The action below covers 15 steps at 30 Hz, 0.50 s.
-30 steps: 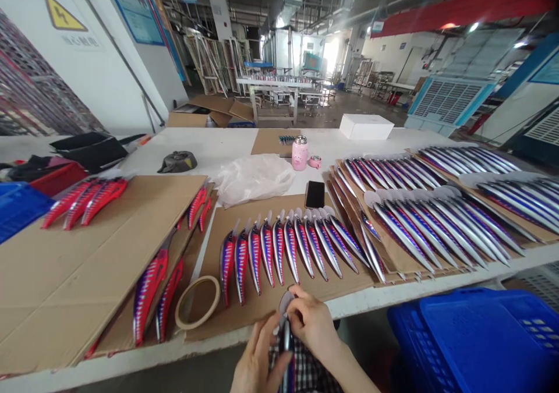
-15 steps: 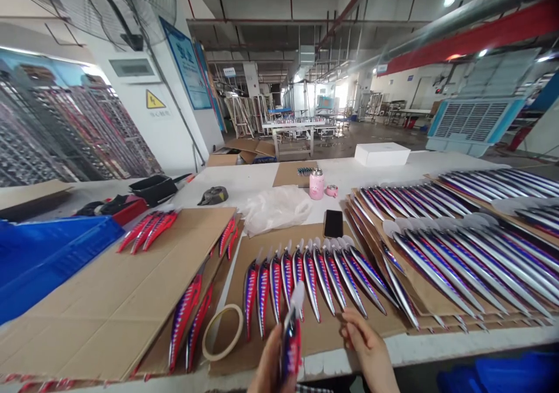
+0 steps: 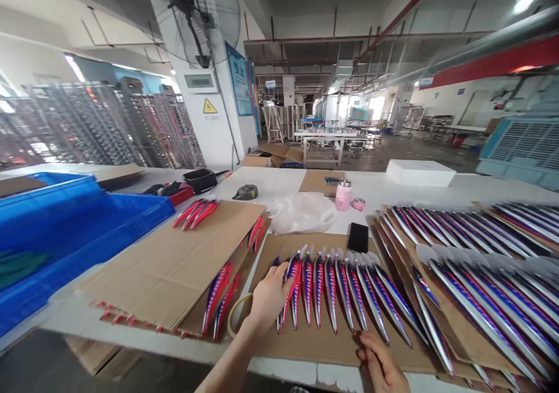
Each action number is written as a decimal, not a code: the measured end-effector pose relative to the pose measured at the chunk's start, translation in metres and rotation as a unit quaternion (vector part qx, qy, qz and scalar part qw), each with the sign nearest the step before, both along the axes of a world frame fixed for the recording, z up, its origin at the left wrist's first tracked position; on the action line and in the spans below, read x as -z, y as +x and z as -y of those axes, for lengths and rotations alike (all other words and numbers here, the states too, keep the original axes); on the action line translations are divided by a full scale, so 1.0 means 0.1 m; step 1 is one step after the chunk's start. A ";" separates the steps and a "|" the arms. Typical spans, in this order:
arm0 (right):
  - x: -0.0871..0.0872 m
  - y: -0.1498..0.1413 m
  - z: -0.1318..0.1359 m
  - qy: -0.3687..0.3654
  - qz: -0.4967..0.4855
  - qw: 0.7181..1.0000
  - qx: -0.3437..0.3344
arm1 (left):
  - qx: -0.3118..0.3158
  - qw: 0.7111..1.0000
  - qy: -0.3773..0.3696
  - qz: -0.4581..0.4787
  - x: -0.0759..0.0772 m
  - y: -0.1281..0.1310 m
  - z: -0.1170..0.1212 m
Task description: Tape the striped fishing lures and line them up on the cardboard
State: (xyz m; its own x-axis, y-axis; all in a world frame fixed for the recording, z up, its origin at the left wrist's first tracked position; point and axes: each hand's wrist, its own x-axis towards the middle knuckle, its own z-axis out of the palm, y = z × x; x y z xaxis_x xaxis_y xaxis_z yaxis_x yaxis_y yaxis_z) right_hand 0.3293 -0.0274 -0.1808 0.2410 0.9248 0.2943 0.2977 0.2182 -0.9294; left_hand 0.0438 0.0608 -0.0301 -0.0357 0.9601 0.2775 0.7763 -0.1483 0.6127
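Observation:
My left hand (image 3: 267, 297) is shut on a red, blue and silver fishing lure (image 3: 292, 282), holding it over the left end of a row of several similar lures (image 3: 345, 291) laid on a cardboard sheet (image 3: 323, 343). A roll of tape (image 3: 233, 317) lies just left of that hand, partly hidden by it. My right hand (image 3: 382, 367) rests loosely curled and holding nothing on the cardboard's near edge, below the row of lures.
More lures lie on stacked cardboard at right (image 3: 480, 288) and on a big cardboard sheet at left (image 3: 170, 265). A blue crate (image 3: 65, 224) stands far left. A phone (image 3: 357, 237), plastic bag (image 3: 303, 212), pink bottle (image 3: 343, 195) and white box (image 3: 419, 173) lie behind.
My left hand carried the lure from near my lap forward onto the left end of the row. My right hand let go and dropped to the cardboard's edge. The view tilted up and left.

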 end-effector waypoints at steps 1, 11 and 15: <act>0.02 0.04 -0.01 -0.010 0.004 1.000 -0.016 | -0.006 1.000 0.000 -0.007 -0.02 -0.09 0.08; -0.07 -0.15 0.02 -0.038 0.127 0.991 -0.012 | -0.057 0.994 -0.072 -0.057 0.39 -0.86 1.12; -0.26 -0.58 0.09 0.031 0.194 0.976 -0.095 | -0.032 0.991 -0.103 -0.085 0.51 -0.82 1.15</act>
